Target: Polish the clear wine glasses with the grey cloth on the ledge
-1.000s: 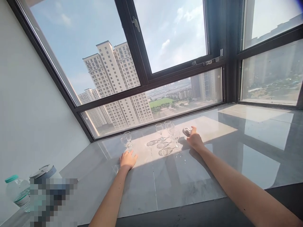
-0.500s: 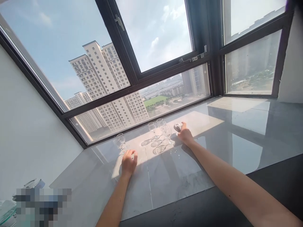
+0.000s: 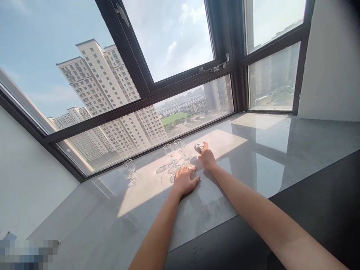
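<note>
My right hand (image 3: 207,157) is closed around a small greyish-white bundle (image 3: 198,147), which looks like a bunched cloth, just right of a group of clear stemmed glasses. In that group, one wine glass (image 3: 168,150) stands at the left, and others overlap beside it. My left hand (image 3: 186,180) is at the front of the group, fingers curved forward and thumb apart. It covers the lower part of the nearest glass; whether it touches the foot is hard to see. Farther left, a second cluster holds another wine glass (image 3: 129,165) overlapping one more.
The glasses stand on a glossy grey stone sill (image 3: 213,198) with bright sunlit patches. Behind them runs a dark window frame (image 3: 146,101). A white wall (image 3: 25,180) borders the left. The sill's front edge drops to a dark area. A blurred patch (image 3: 25,255) covers the lower left corner.
My left hand has moved right, from beside the left glasses to the front of the right group. The right hand keeps its hold. The view has shifted slightly right.
</note>
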{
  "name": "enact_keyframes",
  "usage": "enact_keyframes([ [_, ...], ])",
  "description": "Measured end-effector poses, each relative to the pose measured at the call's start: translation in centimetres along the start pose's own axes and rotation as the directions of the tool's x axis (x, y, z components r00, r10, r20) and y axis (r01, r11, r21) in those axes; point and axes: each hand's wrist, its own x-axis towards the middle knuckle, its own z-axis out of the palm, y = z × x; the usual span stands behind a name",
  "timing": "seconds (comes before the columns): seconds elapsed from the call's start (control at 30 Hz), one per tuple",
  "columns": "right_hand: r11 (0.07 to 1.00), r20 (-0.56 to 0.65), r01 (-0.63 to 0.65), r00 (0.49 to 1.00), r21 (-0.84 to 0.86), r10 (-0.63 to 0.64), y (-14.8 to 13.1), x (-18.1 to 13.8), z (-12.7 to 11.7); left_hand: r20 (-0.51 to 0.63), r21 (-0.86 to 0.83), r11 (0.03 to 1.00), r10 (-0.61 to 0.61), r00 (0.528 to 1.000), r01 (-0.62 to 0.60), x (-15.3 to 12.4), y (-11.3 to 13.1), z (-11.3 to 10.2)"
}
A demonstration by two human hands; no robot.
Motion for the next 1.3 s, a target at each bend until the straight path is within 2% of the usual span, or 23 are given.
enact_keyframes([
  [0.1, 1.000, 0.011, -0.009, 1.000, 0.005, 0.009, 0.1, 0.1, -0.2, -0.025, -0.001, 1.000, -0.007, 1.000, 0.007, -0.3, 0.0, -0.3],
  [0.2, 1.000, 0.023, -0.012, 1.000, 0.022, 0.012, 0.1, 0.2, -0.3, -0.028, 0.011, 1.000, -0.017, 0.999, 0.017, -1.8, -0.5, -0.7],
  [0.37, 0.998, 0.054, -0.024, 0.998, 0.055, 0.021, 0.1, 0.2, -0.4, -0.059, 0.109, 0.991, -0.074, 0.995, 0.081, -7.1, -2.3, -1.5],
  [0.5, 0.998, 0.053, -0.015, 0.999, 0.059, 0.011, 0.2, 0.1, -0.4, -0.122, 0.185, 0.955, -0.210, 0.970, 0.230, -12.1, -6.0, -2.9],
  [0.6, 0.999, 0.045, -0.008, 0.999, 0.048, 0.006, 0.3, 0.1, -0.3, -0.185, 0.246, 0.875, -0.380, 0.906, 0.417, -14.9, -10.5, -4.6],
  [0.7, 1.000, 0.048, -0.012, 0.999, 0.027, 0.011, 0.3, 0.2, -0.2, -0.245, 0.264, 0.752, -0.554, 0.796, 0.604, -16.5, -15.3, -6.4],
  [0.77, 1.000, 0.052, -0.010, 0.999, 0.022, 0.009, 0.3, 0.2, -0.2, -0.276, 0.244, 0.698, -0.615, 0.738, 0.673, -17.0, -17.8, -7.3],
  [0.83, 1.000, 0.052, -0.002, 0.999, 0.023, 0.001, 0.4, 0.3, -0.1, -0.280, 0.226, 0.677, -0.644, 0.712, 0.701, -17.0, -19.4, -7.6],
  [0.93, 1.000, 0.053, -0.004, 0.999, 0.028, 0.002, 0.4, 0.3, 0.0, -0.262, 0.219, 0.690, -0.639, 0.723, 0.690, -16.7, -20.2, -7.6],
  [1.03, 0.999, 0.058, -0.018, 0.998, 0.032, 0.016, 0.4, 0.3, -0.1, -0.269, 0.212, 0.725, -0.602, 0.752, 0.656, -16.5, -20.0, -7.5],
  [1.13, 0.999, 0.064, -0.027, 0.998, 0.041, 0.024, 0.3, 0.3, -0.1, -0.404, 0.223, 0.746, -0.515, 0.756, 0.628, -16.9, -19.3, -7.6],
  [1.23, 0.998, 0.068, -0.035, 0.997, 0.055, 0.031, 0.2, 0.3, 0.0, -0.592, 0.235, 0.759, -0.383, 0.709, 0.607, -17.1, -18.2, -7.4],
  [1.27, 0.998, 0.066, -0.033, 0.997, 0.057, 0.029, 0.2, 0.3, 0.1, -0.611, 0.244, 0.781, -0.337, 0.717, 0.575, -16.8, -17.6, -7.1],
  [1.3, 0.998, 0.062, -0.028, 0.998, 0.056, 0.024, 0.2, 0.3, 0.2, -0.600, 0.255, 0.816, -0.288, 0.747, 0.519, -16.4, -17.0, -6.9],
])
